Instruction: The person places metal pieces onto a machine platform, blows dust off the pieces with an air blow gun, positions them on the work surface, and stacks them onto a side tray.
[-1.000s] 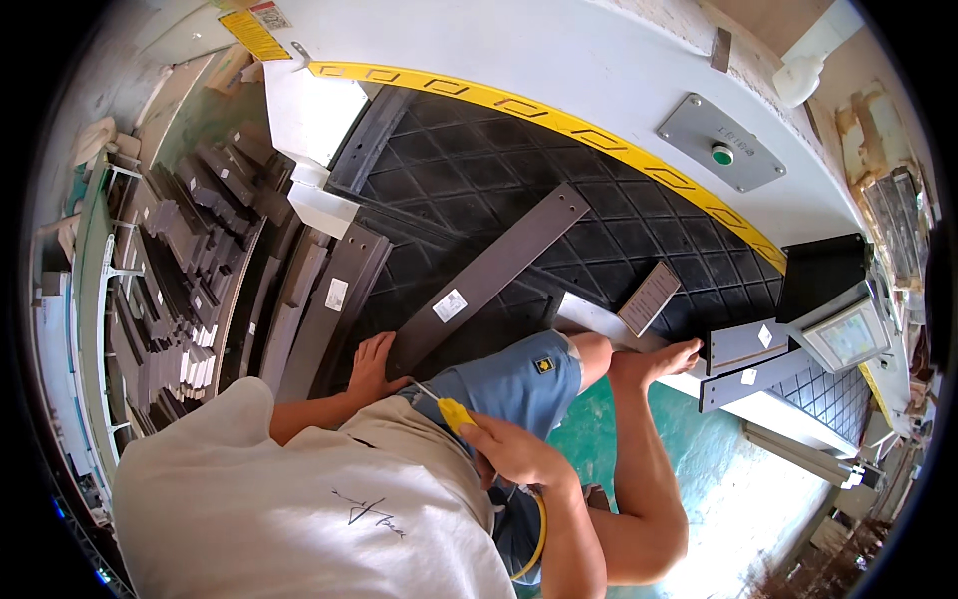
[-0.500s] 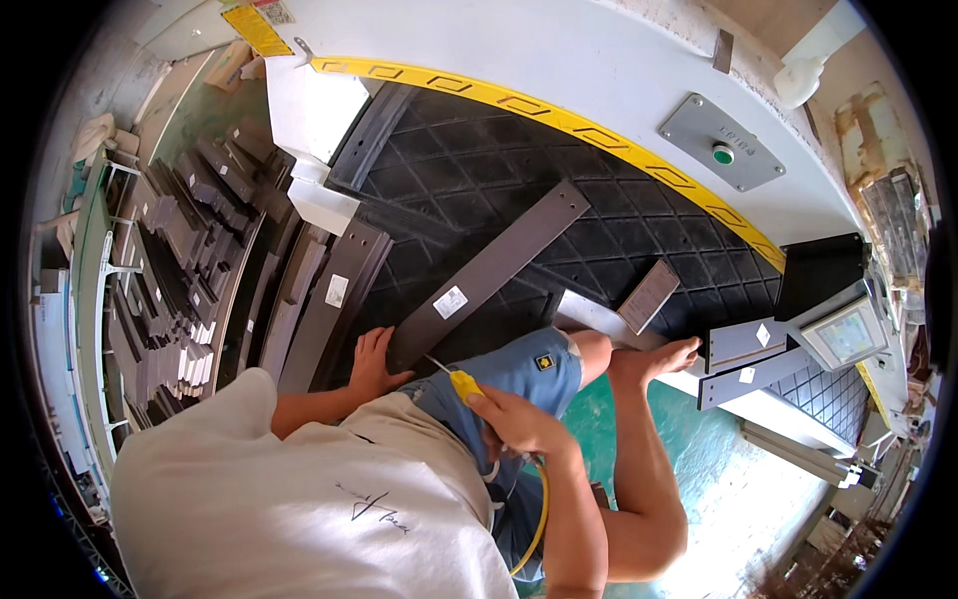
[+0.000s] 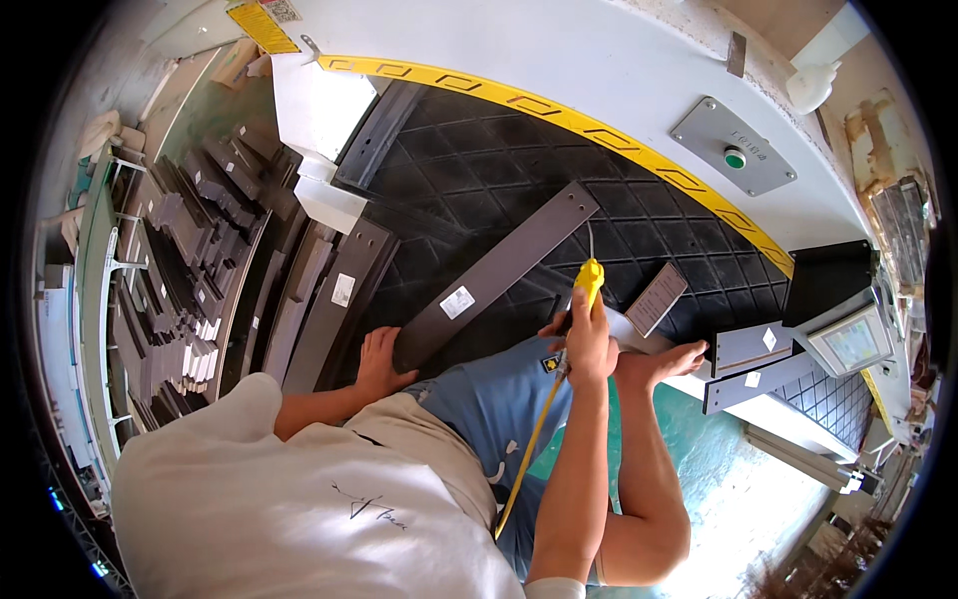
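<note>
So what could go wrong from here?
1. The bare left hand lies flat on the end of the long dark plate; its edge could cut or pinch.
2. The yellow hose of the yellow tool in the right hand trails across the body and might snag.

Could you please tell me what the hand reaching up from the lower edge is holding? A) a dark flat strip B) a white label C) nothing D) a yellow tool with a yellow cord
D: the right hand is closed round a yellow tool, and its yellow cord trails down beside the forearm.
</note>
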The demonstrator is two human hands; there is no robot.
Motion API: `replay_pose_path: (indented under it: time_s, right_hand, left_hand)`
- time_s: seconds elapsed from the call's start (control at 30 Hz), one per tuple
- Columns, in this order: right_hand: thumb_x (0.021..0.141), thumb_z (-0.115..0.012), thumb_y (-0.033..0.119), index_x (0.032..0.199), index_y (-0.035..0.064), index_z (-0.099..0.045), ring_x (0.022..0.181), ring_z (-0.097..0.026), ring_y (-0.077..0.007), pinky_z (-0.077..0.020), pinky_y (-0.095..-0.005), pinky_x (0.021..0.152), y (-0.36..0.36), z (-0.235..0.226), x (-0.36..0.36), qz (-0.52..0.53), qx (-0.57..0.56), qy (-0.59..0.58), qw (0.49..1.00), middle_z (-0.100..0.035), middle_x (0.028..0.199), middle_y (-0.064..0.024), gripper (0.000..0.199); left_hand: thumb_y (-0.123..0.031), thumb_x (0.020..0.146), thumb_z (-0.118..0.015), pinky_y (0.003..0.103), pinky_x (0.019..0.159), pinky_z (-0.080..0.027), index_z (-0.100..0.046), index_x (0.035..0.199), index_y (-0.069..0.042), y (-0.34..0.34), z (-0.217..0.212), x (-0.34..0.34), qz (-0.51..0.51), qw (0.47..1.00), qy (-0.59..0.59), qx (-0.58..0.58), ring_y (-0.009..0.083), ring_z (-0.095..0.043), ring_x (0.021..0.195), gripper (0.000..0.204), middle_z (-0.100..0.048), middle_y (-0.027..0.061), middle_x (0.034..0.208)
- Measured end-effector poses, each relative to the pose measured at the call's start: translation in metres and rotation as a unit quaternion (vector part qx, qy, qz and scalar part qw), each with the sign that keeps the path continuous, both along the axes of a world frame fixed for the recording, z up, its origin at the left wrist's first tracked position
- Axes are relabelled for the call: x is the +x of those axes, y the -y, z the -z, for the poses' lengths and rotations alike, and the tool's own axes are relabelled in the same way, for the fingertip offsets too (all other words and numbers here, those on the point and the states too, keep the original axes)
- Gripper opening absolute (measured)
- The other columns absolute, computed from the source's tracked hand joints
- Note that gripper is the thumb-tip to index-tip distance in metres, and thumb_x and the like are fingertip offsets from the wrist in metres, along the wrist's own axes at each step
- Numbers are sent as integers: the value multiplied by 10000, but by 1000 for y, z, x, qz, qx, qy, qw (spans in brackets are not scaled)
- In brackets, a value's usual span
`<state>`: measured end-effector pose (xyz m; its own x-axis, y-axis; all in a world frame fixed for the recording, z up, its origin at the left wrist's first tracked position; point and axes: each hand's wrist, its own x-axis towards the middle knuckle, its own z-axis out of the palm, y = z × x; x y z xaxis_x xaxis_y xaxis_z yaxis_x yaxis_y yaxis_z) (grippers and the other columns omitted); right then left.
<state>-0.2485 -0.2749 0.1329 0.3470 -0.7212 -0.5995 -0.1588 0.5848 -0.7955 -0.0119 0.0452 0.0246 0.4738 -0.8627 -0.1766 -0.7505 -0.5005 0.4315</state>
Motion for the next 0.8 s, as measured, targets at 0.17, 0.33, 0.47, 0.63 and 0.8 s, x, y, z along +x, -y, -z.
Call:
replay_pose_path:
  time_s: [0.17, 0.33, 0.47, 0.63, 0.8]
  right_hand:
    - [985, -645, 72, 1410, 35, -554, 798, -696, -172, -599, -297, 641, -42, 69, -4, 115, -27, -21, 993, -649, 915, -52, 436]
    - [929, -685, 65, 1554, -28, -520, 1065, -687, -296, -544, -379, 984, -61, 93, 8, 18, -211, -167, 963, -714, 1279, -186, 653]
    - [970, -726, 139, 1516, -28, -566, 1175, -691, -313, -542, -373, 1008, -68, 79, 7, 3, -367, -208, 907, -697, 1373, -222, 593]
    - [1091, -674, 254, 1596, -25, -440, 1240, -644, -234, -519, -347, 1042, -68, 38, 10, 255, -100, 58, 960, -673, 1385, -147, 623]
    - [1092, -684, 255, 1509, 72, -546, 1191, -637, -176, -536, -344, 987, -61, 18, -5, 290, 59, 193, 935, -674, 1315, -46, 476]
  left_hand:
    - [-340, 747, -958, 454, 1120, -498, -466, 1510, 16, 42, -75, 9, -37, 981, -127, 143, 423, -621, 1291, 976, -612, 256, 1381]
    - [-336, 867, -909, 378, 1109, -505, -566, 1472, 28, 84, -125, 51, 23, 886, -392, 248, 280, -657, 1284, 785, -701, 186, 1357]
    - [-277, 902, -896, 385, 1155, -465, -571, 1482, 31, 87, -145, 59, 34, 816, -529, 231, 233, -633, 1300, 732, -697, 138, 1386]
    - [-326, 853, -940, 380, 1133, -488, -585, 1464, 32, 88, -170, 60, 125, 812, -510, 253, 227, -642, 1278, 792, -703, 136, 1373]
    - [-372, 829, -951, 359, 1109, -504, -601, 1451, 29, 111, -181, 53, 202, 819, -424, 330, 218, -660, 1248, 819, -719, 130, 1354]
